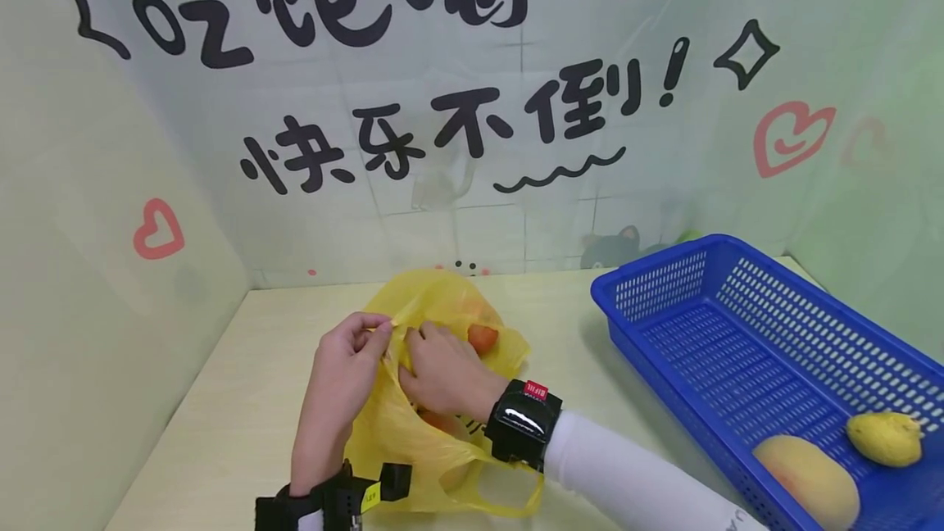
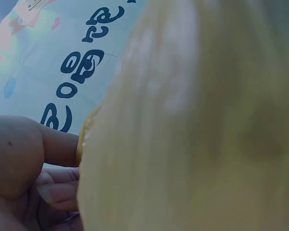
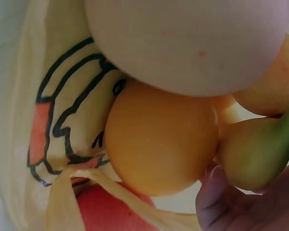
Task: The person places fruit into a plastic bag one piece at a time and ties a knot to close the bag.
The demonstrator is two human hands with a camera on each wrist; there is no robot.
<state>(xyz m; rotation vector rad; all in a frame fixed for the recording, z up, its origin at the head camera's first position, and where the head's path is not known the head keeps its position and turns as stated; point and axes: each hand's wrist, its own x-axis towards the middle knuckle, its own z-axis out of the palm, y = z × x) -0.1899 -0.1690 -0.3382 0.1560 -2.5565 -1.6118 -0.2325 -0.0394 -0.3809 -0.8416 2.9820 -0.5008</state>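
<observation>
A yellow plastic bag (image 1: 413, 465) lies on the table with its mouth spread. My left hand (image 1: 342, 367) pinches the bag's edge between thumb and fingers; the left wrist view shows the same grip beside a wide blurred sheet of the bag. Reaching into the mouth, my right hand (image 1: 450, 375) has its fingertips hidden in the head view. The right wrist view shows its thumb and fingers around a yellow-green fruit (image 3: 253, 154), kind unclear. Close by in the bag are an orange (image 3: 161, 139), a large pale peach-like fruit (image 3: 188, 43) and a red round thing (image 3: 111, 209).
To the right stands a blue plastic basket (image 1: 664, 351) with perforated sides. A lemon (image 1: 885, 438) and a large peach-like fruit (image 1: 807, 482) lie at its near end. Behind the pale table (image 1: 221, 416) hangs a printed sheet (image 1: 457, 228); more sheeting rises at both sides.
</observation>
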